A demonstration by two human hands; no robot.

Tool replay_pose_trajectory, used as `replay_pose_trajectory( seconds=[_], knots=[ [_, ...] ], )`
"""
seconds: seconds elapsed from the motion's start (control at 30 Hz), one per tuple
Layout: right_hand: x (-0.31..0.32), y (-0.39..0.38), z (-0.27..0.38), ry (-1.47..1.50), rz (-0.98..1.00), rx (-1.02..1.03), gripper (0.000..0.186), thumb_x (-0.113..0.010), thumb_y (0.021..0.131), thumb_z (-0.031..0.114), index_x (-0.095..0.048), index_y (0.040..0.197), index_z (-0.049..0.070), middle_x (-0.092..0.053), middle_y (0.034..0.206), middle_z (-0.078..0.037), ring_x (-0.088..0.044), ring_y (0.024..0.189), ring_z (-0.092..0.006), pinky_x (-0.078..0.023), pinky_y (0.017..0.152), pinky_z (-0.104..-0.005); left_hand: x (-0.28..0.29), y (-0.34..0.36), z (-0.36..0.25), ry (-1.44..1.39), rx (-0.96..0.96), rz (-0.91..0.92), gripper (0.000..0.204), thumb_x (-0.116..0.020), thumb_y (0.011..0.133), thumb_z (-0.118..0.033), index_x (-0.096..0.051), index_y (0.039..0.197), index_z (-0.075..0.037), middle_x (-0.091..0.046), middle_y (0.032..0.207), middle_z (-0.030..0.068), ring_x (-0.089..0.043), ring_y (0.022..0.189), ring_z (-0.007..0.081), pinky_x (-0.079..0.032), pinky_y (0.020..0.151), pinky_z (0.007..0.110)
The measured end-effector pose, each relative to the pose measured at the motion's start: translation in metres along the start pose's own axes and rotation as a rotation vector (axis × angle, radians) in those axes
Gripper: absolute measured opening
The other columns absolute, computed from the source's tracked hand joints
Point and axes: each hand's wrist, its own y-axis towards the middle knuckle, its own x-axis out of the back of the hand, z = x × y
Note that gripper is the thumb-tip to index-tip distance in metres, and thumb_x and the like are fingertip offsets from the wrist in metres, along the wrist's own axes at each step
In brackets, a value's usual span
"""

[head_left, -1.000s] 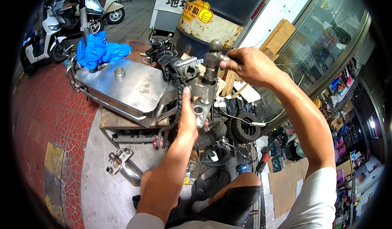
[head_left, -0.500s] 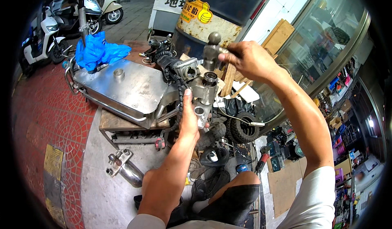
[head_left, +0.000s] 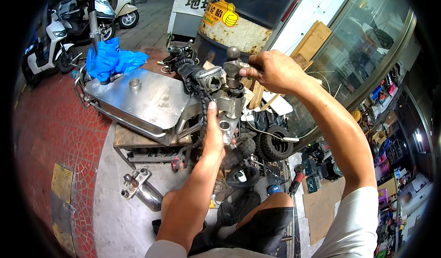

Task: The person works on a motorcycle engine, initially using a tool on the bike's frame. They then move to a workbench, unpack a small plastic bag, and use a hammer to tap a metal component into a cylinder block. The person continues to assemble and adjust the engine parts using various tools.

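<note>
My right hand (head_left: 278, 69) is closed round a ball-peen hammer (head_left: 232, 68), its rounded end up and its other face down at the top of the steering head tube (head_left: 228, 105). A dark ring (head_left: 236, 91) sits at the tube's upper end, right under the hammer; whether they touch is hard to tell. Lower down, my left hand (head_left: 213, 134) grips a silver fork clamp (head_left: 224, 126) with a round hole, thumb up along the frame and fingertips showing at its far side. Black wrapped cables (head_left: 200, 97) run beside my thumb. The tube belongs to a metal scooter frame (head_left: 151, 99).
The frame rests on a low wooden-topped stand (head_left: 133, 137). A blue plastic bag (head_left: 112, 58) lies on the frame's far end. A metal part with a cylinder (head_left: 144, 191) lies on the floor. Behind stand a rusty drum (head_left: 243, 19) and wooden boards (head_left: 312, 39); tires (head_left: 274, 143) lie right.
My right hand has brought the hammer down and slightly left, so its head is now at the tube's top ring. My left hand keeps its hold on the fork clamp.
</note>
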Motion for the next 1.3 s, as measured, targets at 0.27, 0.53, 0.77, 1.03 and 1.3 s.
replay_pose_trajectory(
  seconds=[0.27,0.53,0.77,1.03,1.3],
  knots=[
    [0.004,0.003,-0.001,0.019,0.073,-0.088,0.058,-0.063,0.098,0.058,-0.076,0.111,0.003,-0.075,0.090,-0.022,-0.073,0.091,-0.0413,-0.056,0.084,-0.0516,0.002,0.001,0.003,0.017,-0.006,0.007,0.075,-0.036,0.099,-0.078,-0.066,0.119,-0.012,-0.073,0.088,0.0036,-0.069,0.070,0.0152,-0.046,0.041,0.026],
    [0.000,-0.004,-0.015,0.137,0.101,-0.191,0.053,-0.065,0.098,0.055,-0.078,0.106,0.004,-0.074,0.088,-0.022,-0.073,0.090,-0.0399,-0.056,0.082,-0.0503,0.002,0.001,0.004,0.023,0.003,0.013,0.075,-0.036,0.099,-0.078,-0.066,0.120,-0.012,-0.072,0.089,0.0040,-0.069,0.070,0.0153,-0.046,0.041,0.026],
    [-0.005,-0.002,-0.021,0.200,0.031,-0.217,0.054,-0.065,0.098,0.054,-0.076,0.105,0.002,-0.072,0.082,-0.023,-0.072,0.087,-0.0418,-0.055,0.080,-0.0516,0.000,0.002,0.005,0.009,-0.007,0.004,0.076,-0.037,0.098,-0.079,-0.065,0.122,-0.012,-0.072,0.091,0.0042,-0.069,0.068,0.0152,-0.046,0.041,0.026],
    [-0.011,-0.015,-0.022,0.297,-0.044,-0.243,0.053,-0.065,0.099,0.053,-0.075,0.101,0.001,-0.069,0.076,-0.020,-0.071,0.078,-0.0373,-0.054,0.074,-0.0483,0.002,0.003,0.009,-0.002,-0.018,0.021,0.075,-0.038,0.099,-0.079,-0.067,0.119,-0.012,-0.073,0.089,0.0036,-0.069,0.067,0.0146,-0.046,0.041,0.026],
    [0.006,-0.018,-0.011,0.245,-0.113,-0.233,0.048,-0.065,0.100,0.049,-0.076,0.101,0.002,-0.071,0.082,-0.024,-0.072,0.085,-0.0421,-0.054,0.078,-0.0510,-0.001,0.001,0.005,-0.007,-0.003,0.003,0.075,-0.038,0.099,-0.078,-0.066,0.119,-0.012,-0.072,0.087,0.0033,-0.069,0.070,0.0140,-0.046,0.041,0.026]
  ],
)
